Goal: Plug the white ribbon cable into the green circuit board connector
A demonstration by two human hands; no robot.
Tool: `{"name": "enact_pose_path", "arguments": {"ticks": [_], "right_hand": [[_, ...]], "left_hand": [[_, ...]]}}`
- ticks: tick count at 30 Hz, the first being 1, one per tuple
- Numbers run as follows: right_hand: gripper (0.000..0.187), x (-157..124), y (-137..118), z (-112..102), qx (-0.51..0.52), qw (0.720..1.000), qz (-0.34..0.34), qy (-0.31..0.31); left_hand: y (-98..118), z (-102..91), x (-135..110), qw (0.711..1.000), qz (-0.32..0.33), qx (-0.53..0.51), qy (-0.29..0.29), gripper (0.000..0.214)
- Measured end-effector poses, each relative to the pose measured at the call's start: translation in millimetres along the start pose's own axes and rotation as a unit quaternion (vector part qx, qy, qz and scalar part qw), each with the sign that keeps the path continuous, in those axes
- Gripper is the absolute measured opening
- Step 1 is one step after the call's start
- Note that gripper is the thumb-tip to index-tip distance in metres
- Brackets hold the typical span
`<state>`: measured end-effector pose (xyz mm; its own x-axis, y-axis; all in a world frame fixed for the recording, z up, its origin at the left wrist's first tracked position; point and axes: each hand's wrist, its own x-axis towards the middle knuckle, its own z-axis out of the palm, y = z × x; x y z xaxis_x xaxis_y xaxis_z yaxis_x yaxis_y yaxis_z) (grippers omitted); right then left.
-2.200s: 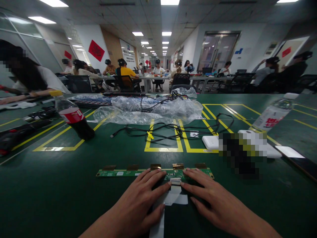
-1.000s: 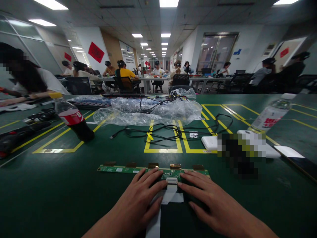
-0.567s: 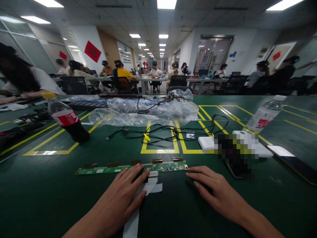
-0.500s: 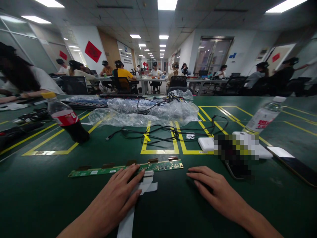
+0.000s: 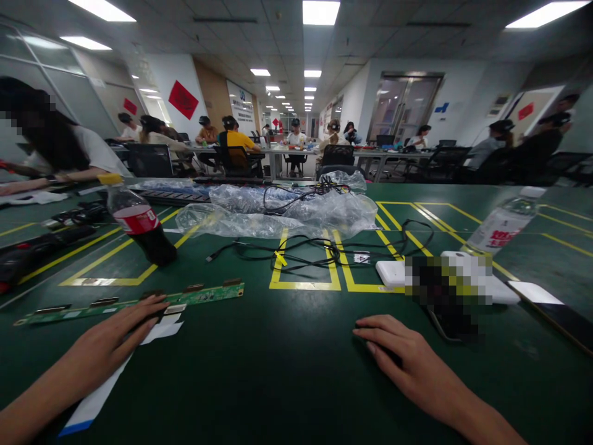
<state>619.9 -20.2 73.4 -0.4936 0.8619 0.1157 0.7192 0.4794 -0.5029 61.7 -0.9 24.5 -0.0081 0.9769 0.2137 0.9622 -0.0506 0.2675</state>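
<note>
My left hand (image 5: 115, 337) lies flat with its fingers stretched out, its fingertips over the near edge of a long, narrow green circuit board (image 5: 208, 294). A white flat ribbon cable (image 5: 99, 395) with a blue end runs from the board's connector toward me, partly hidden under the same hand. My right hand (image 5: 407, 355) rests on the green tabletop, fingers extended and a little apart, holding nothing. Nearest to it is a dark phone (image 5: 451, 321), partly blurred out.
A cola bottle (image 5: 143, 228) stands at left, a clear bottle (image 5: 504, 219) at right. Black cables (image 5: 301, 247) and clear plastic wrap (image 5: 278, 213) lie ahead. A white device (image 5: 390, 273) and another phone (image 5: 551, 312) are at right. A person (image 5: 60, 139) sits at far left.
My left hand has moved left, and the circuit board with its ribbon cable has slid left along with it. My right hand has stayed nearly in place; the camera view has shifted slightly.
</note>
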Motion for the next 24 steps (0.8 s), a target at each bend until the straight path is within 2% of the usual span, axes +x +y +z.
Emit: {"name": "enact_pose_path", "arguments": {"ticks": [4, 7, 11, 14, 18, 21, 24], "right_hand": [[0.032, 0.4, -1.6, 0.6, -0.010, 1.000, 0.000, -0.010], [0.032, 0.8, -3.1, -0.2, -0.015, 1.000, -0.001, -0.013], [0.033, 0.3, -5.1, -1.9, -0.016, 1.000, 0.002, -0.019], [0.034, 0.5, -6.4, -2.8, -0.012, 1.000, 0.003, -0.018], [0.033, 1.7, -6.4, -3.0, -0.009, 1.000, 0.005, -0.016], [0.033, 1.8, -5.3, -3.1, -0.006, 1.000, 0.007, -0.017], [0.034, 1.3, -3.6, -3.0, -0.005, 1.000, 0.011, -0.024]], "left_hand": [[3.6, -12.2, 1.7, 0.999, 0.002, -0.001, -0.042, 0.049], [7.8, -16.2, 4.6, 0.999, -0.003, 0.008, -0.038, 0.053], [5.1, -10.3, 11.8, 0.999, -0.021, 0.035, -0.036, 0.060], [-2.2, 0.3, 15.8, 0.997, -0.051, 0.055, 0.001, 0.066], [-11.6, 11.4, 15.8, 0.998, -0.048, 0.048, 0.019, 0.065], [-16.0, 10.2, 13.8, 0.998, -0.055, 0.029, 0.029, 0.060], [-24.5, 1.9, 11.9, 0.999, -0.040, -0.003, -0.002, 0.059]]}}
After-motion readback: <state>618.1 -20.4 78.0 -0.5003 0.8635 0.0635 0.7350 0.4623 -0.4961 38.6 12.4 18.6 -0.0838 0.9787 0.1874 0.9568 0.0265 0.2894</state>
